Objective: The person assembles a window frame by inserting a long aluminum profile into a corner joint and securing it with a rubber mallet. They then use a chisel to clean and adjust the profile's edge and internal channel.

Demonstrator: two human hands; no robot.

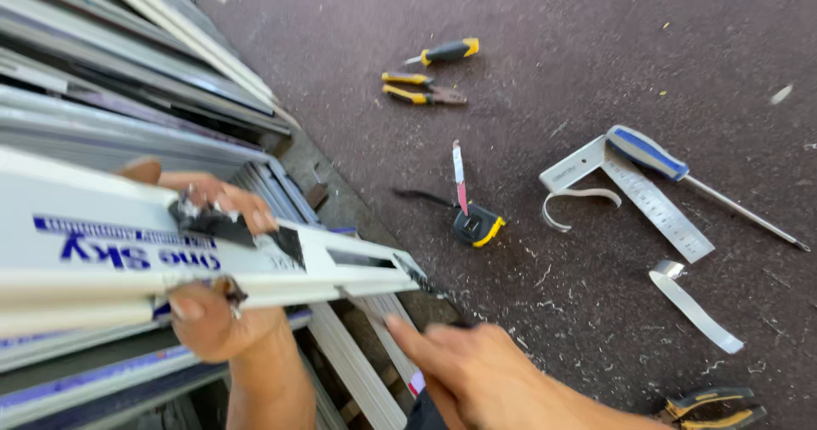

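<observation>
Dark speckled floor [596, 22] (littered with pale shavings), stacked grey metal profiles [102, 81] along the left.

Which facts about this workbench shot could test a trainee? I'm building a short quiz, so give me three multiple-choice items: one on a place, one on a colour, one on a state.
1. Where does the tape measure lie?
A. On the dark table
B. On the stacked profiles
C. In a hand

2. What colour is the handle of the screwdriver that lies across the metal square?
A. Red
B. Blue and grey
C. Green

3. What is the left hand doing?
A. Lying flat on the table
B. Holding pliers
C. Gripping the white profile

Answers: 1 A, it sits on the table beside a utility knife; 2 B, the grip shows blue and grey; 3 C, fingers wrap the profile from below.
</observation>
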